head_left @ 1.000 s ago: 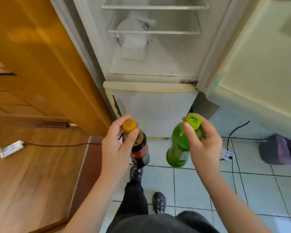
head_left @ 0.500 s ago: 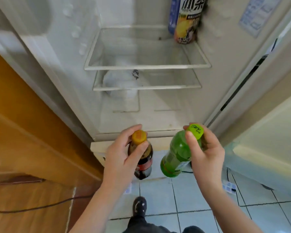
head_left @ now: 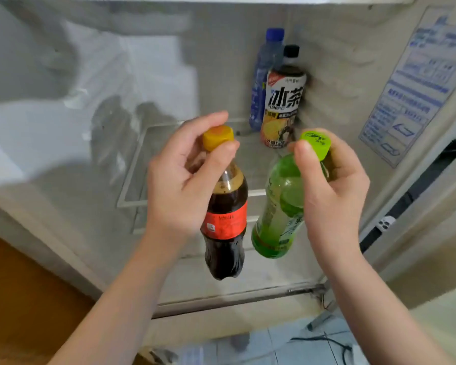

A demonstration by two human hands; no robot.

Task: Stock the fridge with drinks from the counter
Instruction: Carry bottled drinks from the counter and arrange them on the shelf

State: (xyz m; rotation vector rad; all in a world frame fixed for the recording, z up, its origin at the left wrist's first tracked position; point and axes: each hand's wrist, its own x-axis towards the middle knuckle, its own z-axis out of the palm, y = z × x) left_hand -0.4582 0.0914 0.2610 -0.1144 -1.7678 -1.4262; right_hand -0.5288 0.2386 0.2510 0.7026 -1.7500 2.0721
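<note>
Up at the necks: left hand (head_left: 177,185) grip closed round cola bottle (head_left: 225,222), right hand (head_left: 332,196) round green bottle (head_left: 279,206).

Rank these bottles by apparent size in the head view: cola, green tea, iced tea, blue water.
1. cola bottle
2. green tea bottle, nearly alike
3. iced tea bottle
4. blue water bottle, narrower
The held two are nearer the camera, so true size against the shelved pair is unsure.

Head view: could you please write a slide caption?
Left hand holds a cola bottle, right hand a green bottle, before a fridge shelf holding iced tea and water.
</note>
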